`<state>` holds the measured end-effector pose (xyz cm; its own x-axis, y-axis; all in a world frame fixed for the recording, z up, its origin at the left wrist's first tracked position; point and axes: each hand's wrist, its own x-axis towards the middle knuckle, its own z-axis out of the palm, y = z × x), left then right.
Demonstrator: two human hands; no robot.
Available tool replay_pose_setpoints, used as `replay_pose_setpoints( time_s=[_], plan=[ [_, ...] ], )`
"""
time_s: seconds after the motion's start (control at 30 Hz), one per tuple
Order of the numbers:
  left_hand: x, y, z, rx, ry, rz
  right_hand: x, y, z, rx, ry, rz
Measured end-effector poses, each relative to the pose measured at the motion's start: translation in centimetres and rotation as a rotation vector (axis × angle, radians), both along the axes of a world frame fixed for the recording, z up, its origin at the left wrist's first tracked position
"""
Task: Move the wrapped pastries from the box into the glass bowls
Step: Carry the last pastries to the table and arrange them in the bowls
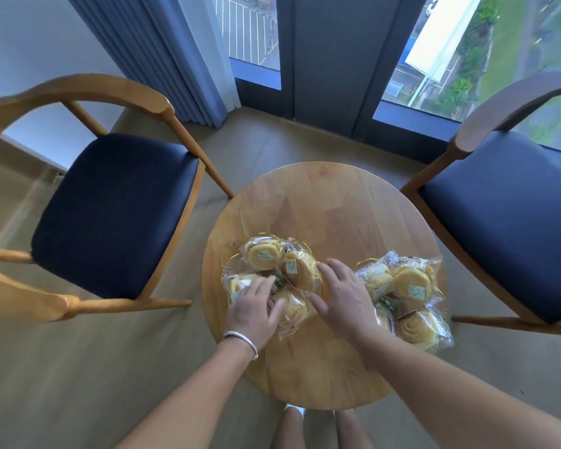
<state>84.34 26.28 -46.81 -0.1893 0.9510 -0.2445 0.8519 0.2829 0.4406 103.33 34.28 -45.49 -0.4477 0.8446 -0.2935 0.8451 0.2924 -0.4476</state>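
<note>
Two glass bowls stand on a small round wooden table [324,202]. The left bowl [232,265] is heaped with several wrapped yellow pastries [263,254]. The right bowl [361,264] holds another pile of wrapped pastries [410,285], one of which [418,325] overhangs toward the table's right edge. My left hand [255,311] rests on the near pastries of the left pile, fingers spread over the wrappers. My right hand [340,294] lies flat with fingers apart against the right side of the same pile, between the two bowls. No box is in view.
A wooden chair with a dark blue seat [110,215] stands left of the table, and a second one [512,228] stands to the right. Blue curtains [162,53] and a floor-length window [337,59] are behind. My legs [318,429] show below the table's near edge.
</note>
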Motion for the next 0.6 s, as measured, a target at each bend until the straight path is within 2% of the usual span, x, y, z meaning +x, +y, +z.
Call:
replay_pose_setpoints(
  time_s=[0.07,0.13,0.4,0.6],
  plan=[
    [-2.2,2.2,0.2,0.123,0.036,0.063,-1.8,1.5,-0.2,-0.006,0.027,0.003],
    [-4.2,5.1,0.3,0.121,0.047,0.11,-3.0,2.7,-0.7,-0.025,0.016,0.009],
    [-7.7,11.5,-1.5,-0.231,0.064,0.054,-4.6,3.0,-2.5,-0.052,-0.039,0.026],
    [-7.7,9.8,-2.1,-0.083,0.091,0.125,-5.4,3.0,-2.9,-0.073,-0.004,0.024]
  ],
)
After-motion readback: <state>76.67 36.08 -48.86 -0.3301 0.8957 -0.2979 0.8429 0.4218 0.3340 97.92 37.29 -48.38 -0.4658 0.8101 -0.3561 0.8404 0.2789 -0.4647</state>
